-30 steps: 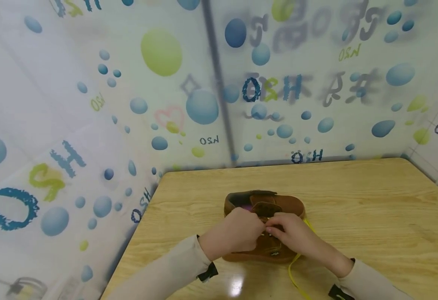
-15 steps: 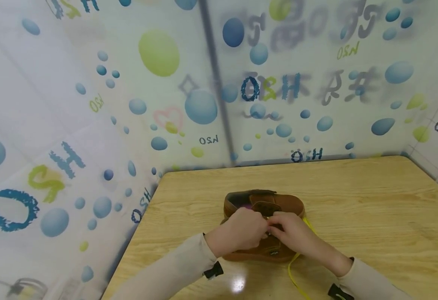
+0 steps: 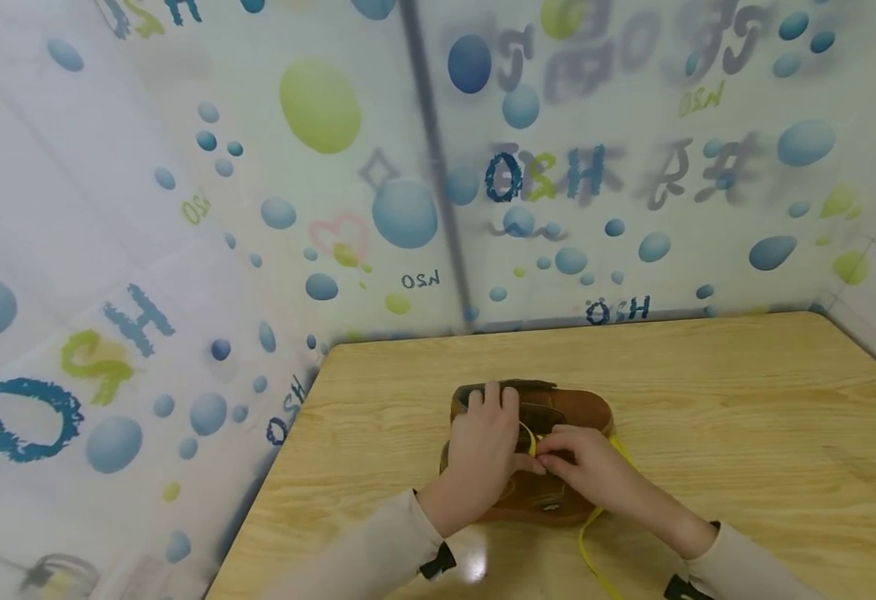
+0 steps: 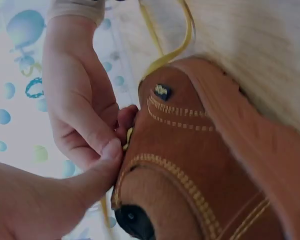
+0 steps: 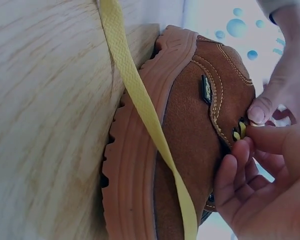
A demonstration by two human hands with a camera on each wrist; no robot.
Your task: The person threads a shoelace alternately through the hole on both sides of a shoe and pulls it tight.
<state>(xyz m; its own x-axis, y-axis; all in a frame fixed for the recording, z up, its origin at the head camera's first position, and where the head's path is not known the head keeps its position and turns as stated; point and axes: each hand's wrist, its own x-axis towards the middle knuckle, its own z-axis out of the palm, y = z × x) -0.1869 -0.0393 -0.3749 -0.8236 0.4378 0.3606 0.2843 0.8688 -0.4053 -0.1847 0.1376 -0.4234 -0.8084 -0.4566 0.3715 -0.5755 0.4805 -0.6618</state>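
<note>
A brown suede shoe (image 3: pixel 531 502) with yellow stitching stands on the table in the head view, toe toward the right. My right hand (image 3: pixel 591 467) pinches a yellow shoelace (image 3: pixel 532 442) at the eyelets. Beside it my left hand (image 3: pixel 483 446) lies over the shoe's opening, fingers stretched away from me. Its thumb (image 4: pixel 97 182) points to the right fingertips in the left wrist view; I cannot tell whether it touches the lace. In the right wrist view a flat lace end (image 5: pixel 140 97) hangs across the shoe's side, and a short yellow piece (image 5: pixel 240 131) shows at the eyelets.
A second rounded brown toe (image 3: pixel 586 408) shows behind; whether it belongs to another shoe is hard to tell. The wooden table (image 3: pixel 745 450) extends to both sides. A patterned wall sheet (image 3: pixel 377 275) stands behind and to the left.
My left hand has gone from curled fingers at the eyelets to stretched fingers over the opening. A yellow lace loop now shows between the hands. My right hand has barely moved.
</note>
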